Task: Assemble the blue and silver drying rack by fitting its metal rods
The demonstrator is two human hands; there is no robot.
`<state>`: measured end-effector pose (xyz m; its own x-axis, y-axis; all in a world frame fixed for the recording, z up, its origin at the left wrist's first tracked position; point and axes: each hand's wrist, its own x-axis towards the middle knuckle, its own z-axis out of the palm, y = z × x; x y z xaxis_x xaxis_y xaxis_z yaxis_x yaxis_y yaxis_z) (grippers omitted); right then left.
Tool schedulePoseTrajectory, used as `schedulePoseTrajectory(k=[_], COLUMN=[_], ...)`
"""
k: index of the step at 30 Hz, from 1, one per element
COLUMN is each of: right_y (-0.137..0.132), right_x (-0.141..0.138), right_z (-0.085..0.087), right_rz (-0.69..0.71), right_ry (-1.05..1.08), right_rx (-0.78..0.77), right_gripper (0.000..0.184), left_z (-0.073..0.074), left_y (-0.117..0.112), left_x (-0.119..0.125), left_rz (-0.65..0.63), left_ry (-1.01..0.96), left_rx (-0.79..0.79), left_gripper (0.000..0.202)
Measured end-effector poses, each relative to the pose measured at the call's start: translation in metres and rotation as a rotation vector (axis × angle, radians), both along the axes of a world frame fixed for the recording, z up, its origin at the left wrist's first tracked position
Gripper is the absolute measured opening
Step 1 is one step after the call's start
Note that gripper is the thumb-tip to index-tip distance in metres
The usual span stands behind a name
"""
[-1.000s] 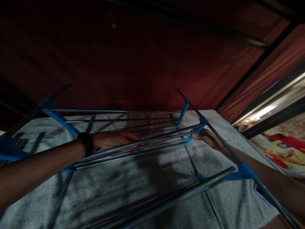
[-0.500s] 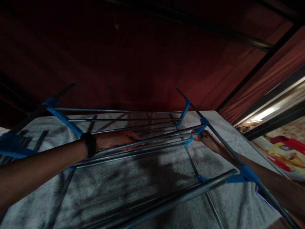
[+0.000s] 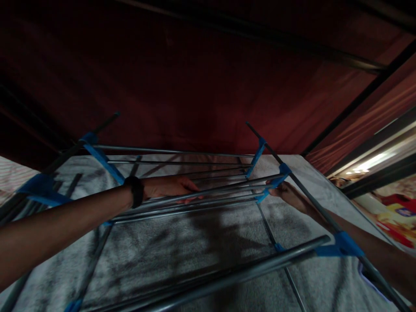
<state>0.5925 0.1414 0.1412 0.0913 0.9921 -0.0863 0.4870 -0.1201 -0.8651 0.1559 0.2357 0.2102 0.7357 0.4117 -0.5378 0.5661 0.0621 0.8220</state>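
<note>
A metal drying rack (image 3: 208, 203) with grey rods and blue plastic joints stands in front of me, over a grey-white towel (image 3: 182, 247) spread beneath it. My left hand (image 3: 172, 187), with a black band on the wrist, reaches in under the middle rods and lies with its fingers stretched out along them. My right hand (image 3: 287, 193) is closed around the rack's right side, at the blue joint (image 3: 274, 182) where the rods meet the slanted side bar.
A dark red curtain (image 3: 195, 86) hangs behind the rack. Dark frame bars cross the upper right. A bright strip and a red and yellow printed cloth (image 3: 393, 212) show at the right edge. The scene is dim.
The view has shifted a little, so the rack appears slightly further right. Both hands stay where they were on the rack.
</note>
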Motion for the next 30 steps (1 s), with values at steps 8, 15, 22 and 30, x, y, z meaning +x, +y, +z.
schedulePoseTrajectory(k=[8, 15, 22, 30], right_y=[0.043, 0.125, 0.145, 0.149], right_x=[0.046, 0.007, -0.003, 0.001], right_z=[0.038, 0.081, 0.078, 0.074], right_rz=[-0.152, -0.208, -0.224, -0.222], right_ry=[0.121, 0.139, 0.113, 0.113], right_rx=[0.048, 0.032, 0.034, 0.067], right_gripper=[0.048, 0.019, 0.015, 0.016], left_z=[0.030, 0.020, 0.009, 0.022], left_y=[0.038, 0.072, 0.082, 0.082], left_x=[0.016, 0.053, 0.056, 0.058], left_rz=[0.038, -0.069, -0.047, -0.035], left_ry=[-0.015, 0.246, 0.190, 0.132], left_rx=[1.078, 1.380, 1.289, 1.283], left_gripper=[0.039, 0.043, 0.034, 0.035])
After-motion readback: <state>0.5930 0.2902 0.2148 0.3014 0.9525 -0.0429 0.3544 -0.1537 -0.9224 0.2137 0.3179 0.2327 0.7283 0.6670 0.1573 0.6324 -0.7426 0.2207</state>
